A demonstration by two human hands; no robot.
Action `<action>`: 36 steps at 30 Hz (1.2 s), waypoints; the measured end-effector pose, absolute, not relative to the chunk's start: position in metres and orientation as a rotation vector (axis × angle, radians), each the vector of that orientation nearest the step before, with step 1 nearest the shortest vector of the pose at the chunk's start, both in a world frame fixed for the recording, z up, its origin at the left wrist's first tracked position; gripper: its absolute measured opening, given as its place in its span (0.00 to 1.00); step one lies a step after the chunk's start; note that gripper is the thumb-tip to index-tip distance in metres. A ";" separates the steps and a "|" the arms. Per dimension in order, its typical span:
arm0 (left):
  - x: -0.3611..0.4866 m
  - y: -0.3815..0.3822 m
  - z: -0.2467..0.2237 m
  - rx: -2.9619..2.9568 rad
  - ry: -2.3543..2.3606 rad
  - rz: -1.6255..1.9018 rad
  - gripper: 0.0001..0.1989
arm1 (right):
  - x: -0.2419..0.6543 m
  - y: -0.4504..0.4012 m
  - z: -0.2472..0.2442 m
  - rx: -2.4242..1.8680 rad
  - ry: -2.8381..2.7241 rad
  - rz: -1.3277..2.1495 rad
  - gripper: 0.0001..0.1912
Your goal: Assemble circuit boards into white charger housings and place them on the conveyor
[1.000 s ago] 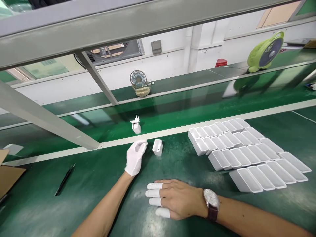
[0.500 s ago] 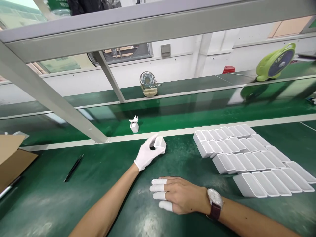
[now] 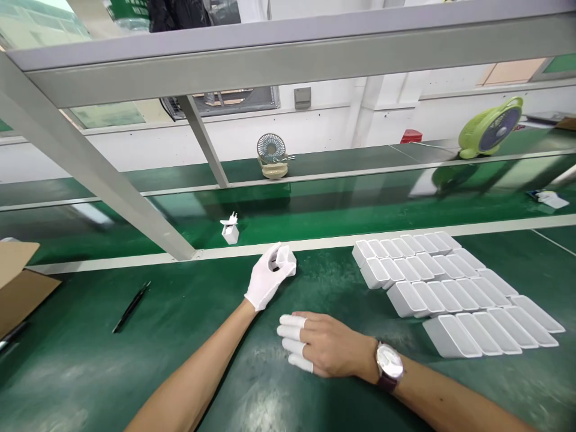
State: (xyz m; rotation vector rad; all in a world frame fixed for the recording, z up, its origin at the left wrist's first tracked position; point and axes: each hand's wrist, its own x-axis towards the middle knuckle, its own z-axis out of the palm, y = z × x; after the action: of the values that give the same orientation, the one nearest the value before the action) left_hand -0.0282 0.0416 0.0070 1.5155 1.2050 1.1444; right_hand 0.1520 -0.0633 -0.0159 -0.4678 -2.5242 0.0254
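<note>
My left hand [image 3: 269,275], in a white glove, is closed around a small white open-topped plastic housing [image 3: 285,258] at the back edge of the green bench [image 3: 189,336]. Lower down, my right hand [image 3: 321,343] is held over the bench with its fingers stretched out and nothing visible under them. White finger cots cover its fingertips; the thumb is hidden. To the right stand several rows of similar white housings [image 3: 452,336], open side up.
Beyond the pale rail, a white piece with plug pins [image 3: 230,230] sits on the green belt [image 3: 315,210]. A black pen-like tool [image 3: 131,307] and a cardboard box [image 3: 27,294] lie left. A slanted metal post [image 3: 103,168] rises behind. Two fans, one green [image 3: 490,129], stand farther back.
The piece with plug pins has shifted left along the belt, and a white item at far right has come further into view. Both hands have barely moved; the left still holds the housing.
</note>
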 end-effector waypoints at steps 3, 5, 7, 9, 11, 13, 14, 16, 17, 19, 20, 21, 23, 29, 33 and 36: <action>-0.026 0.039 0.005 1.698 1.366 1.022 0.34 | 0.149 -0.067 -0.017 -0.471 -2.515 0.012 0.14; -0.025 0.040 0.001 1.803 1.507 1.017 0.33 | 0.153 -0.065 -0.017 -0.525 -2.490 0.018 0.14; -0.026 0.043 -0.002 1.856 1.620 1.056 0.32 | 0.157 -0.062 -0.017 -0.549 -2.476 0.016 0.14; -0.028 0.045 -0.004 1.881 1.706 1.112 0.31 | 0.160 -0.060 -0.019 -0.561 -2.482 0.005 0.14; -0.029 0.043 -0.003 1.969 1.761 1.247 0.33 | 0.161 -0.060 -0.019 -0.565 -2.495 -0.018 0.15; -0.027 0.035 0.000 2.167 1.673 1.402 0.32 | 0.159 -0.061 -0.020 -0.565 -2.498 -0.069 0.15; -0.025 0.028 0.002 2.282 1.543 1.432 0.29 | 0.157 -0.063 -0.019 -0.541 -2.500 -0.100 0.14; -0.018 0.012 0.007 2.431 1.171 1.300 0.20 | 0.151 -0.067 -0.020 -0.434 -2.507 -0.145 0.14; -0.014 0.004 0.009 2.431 0.990 1.157 0.16 | 0.147 -0.070 -0.020 -0.360 -2.510 -0.149 0.15; -0.004 -0.009 0.016 2.301 0.756 0.842 0.10 | 0.139 -0.077 -0.023 -0.237 -2.518 -0.129 0.16; 0.001 -0.013 0.019 2.204 0.705 0.704 0.08 | 0.136 -0.080 -0.026 -0.208 -2.516 -0.115 0.16; 0.004 -0.015 0.023 2.101 0.688 0.594 0.08 | 0.133 -0.082 -0.028 -0.197 -2.514 -0.105 0.15; 0.010 -0.013 0.028 1.892 0.734 0.473 0.09 | 0.130 -0.085 -0.032 -0.207 -2.506 -0.099 0.15; 0.030 0.019 0.023 1.843 1.095 0.479 0.13 | 0.133 -0.084 -0.030 -0.243 -2.481 -0.129 0.17; 0.061 0.016 0.018 2.406 1.367 0.506 0.24 | 0.133 -0.083 -0.029 -0.247 -2.424 -0.132 0.20; 0.080 -0.003 0.022 2.661 1.312 0.203 0.29 | 0.133 -0.086 -0.030 -0.245 -2.364 -0.131 0.22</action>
State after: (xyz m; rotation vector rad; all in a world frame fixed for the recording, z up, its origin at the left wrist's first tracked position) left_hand 0.0795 -0.0032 0.0215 2.6611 1.3116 0.2026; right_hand 0.1326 -0.0863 -0.0300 -0.2454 -2.3635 -0.1309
